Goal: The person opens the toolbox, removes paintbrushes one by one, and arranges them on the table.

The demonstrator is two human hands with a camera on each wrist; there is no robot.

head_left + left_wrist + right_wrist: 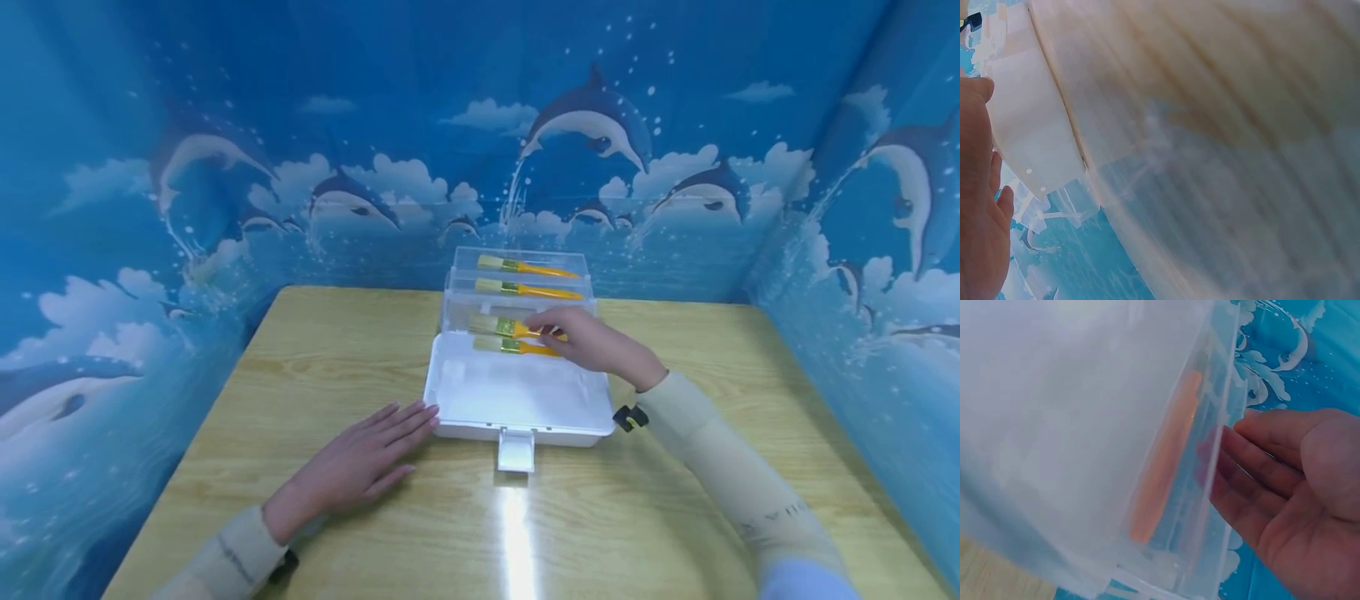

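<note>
Backdrop (420,75) of dolphins borders the wooden table (337,358); left hand (360,462) spread, right hand (588,337) cannot tell.

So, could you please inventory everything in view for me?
Box: one, white, open, centre of the head view
Latch: one, white, at the box's front
Trays: count unclear, clear, at the box's back
Paintbrushes: four, orange with pale bristles, in rows toward the box's back
Table: one, light wood, under the box
Dolphin backdrop: one, mostly blue, behind and beside the table
Sleeves: two, cream, lower left and right
Wrist devices: two, black, near the sleeve ends
Left grip: one, bare, at the box's left front corner
Right grip: one, bare, at a paintbrush handle
</note>
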